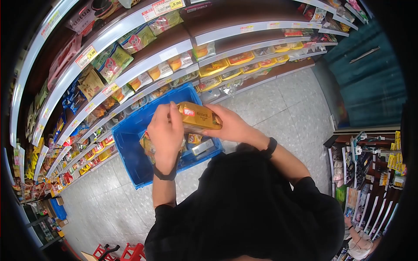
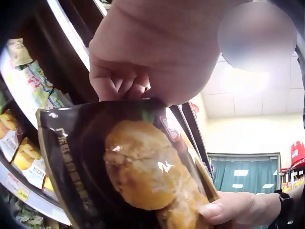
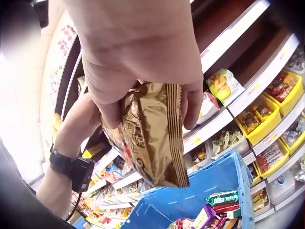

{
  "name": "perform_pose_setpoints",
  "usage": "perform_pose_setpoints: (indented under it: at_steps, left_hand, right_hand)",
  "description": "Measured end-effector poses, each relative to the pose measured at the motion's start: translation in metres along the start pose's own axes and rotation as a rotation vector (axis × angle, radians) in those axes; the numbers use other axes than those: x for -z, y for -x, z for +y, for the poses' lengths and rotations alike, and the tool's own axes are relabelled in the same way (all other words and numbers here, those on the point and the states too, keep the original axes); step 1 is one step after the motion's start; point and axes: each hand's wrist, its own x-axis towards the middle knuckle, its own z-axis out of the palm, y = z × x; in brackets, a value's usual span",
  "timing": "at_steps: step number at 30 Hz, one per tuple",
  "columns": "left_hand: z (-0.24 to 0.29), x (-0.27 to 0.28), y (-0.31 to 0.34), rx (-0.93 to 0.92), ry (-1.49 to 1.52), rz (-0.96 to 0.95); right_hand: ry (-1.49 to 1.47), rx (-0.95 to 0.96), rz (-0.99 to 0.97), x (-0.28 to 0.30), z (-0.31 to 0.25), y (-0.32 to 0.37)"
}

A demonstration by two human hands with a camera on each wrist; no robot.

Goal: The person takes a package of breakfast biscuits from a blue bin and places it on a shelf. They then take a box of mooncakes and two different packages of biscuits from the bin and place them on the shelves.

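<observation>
A gold and dark-brown snack bag (image 1: 201, 118), printed with round baked pastries on its front, is held between both hands above a blue plastic crate (image 1: 130, 163). My left hand (image 1: 166, 135) grips one end, its fingers curled at the bag's top edge in the left wrist view. At the other end my right hand (image 1: 231, 123) grips the bag, its thumb lying on the front. The right wrist view shows the bag's crimped gold seal (image 3: 175, 143) between the fingers of that hand. Several packets, among them a purple box (image 3: 205, 217), lie inside the crate.
Curved store shelves (image 1: 170, 53) with bagged snacks and yellow bins (image 1: 214, 67) run along the far side, close behind the crate. Grey tiled floor (image 1: 270, 104) surrounds it. More goods hang on a rack (image 1: 361, 178) at right, where another person (image 1: 360, 243) shows.
</observation>
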Motion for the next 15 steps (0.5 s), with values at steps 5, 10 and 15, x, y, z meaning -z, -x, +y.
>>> perform_pose_setpoints:
  at_steps: [5,10,15]
  left_hand:
    - [-0.017,0.005,-0.011,0.216,0.251,-0.222]
    - [-0.051,-0.004,0.003,0.194,0.552,-0.462]
    - [-0.036,-0.008,0.015,0.350,0.756,-0.604]
  right_hand:
    - [-0.196,-0.085,-0.112,0.017,0.005,0.005]
    - [-0.498,-0.243,-0.221,0.037,0.020,0.011]
    - [-0.662,-0.274,-0.290,0.051,0.023,0.015]
